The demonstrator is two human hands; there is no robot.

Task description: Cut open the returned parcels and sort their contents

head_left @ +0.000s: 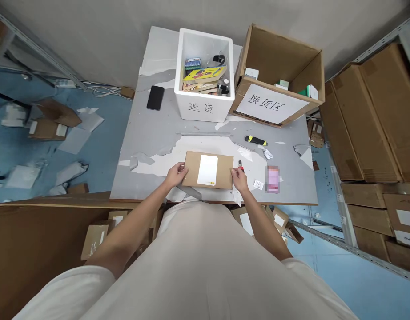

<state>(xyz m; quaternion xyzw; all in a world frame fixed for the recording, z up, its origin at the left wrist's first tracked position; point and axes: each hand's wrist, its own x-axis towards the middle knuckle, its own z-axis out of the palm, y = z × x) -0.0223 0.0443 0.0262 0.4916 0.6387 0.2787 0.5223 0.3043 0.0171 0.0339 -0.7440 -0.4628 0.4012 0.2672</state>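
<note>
A flat brown cardboard box (192, 168) with a white label (207, 170) on top is at the table's near edge. My left hand (176, 174) grips its left end, thumb on top. At the right end, my right hand (239, 178) has its fingers closed on the box's edge. Just beyond the right fingertips is a small red and black tool (240, 164), perhaps a cutter, partly hidden by the hand. To the right lie a small white printed card (258, 184) and a pink blurred item (273, 179).
A white foam bin (205, 109) holding books and small goods stands at the back, beside an open carton (275, 104) with small boxes. A black phone (155, 98) and a yellow-black utility knife (256, 141) lie on the table (141, 133). Stacked cartons (368, 129) flank the right.
</note>
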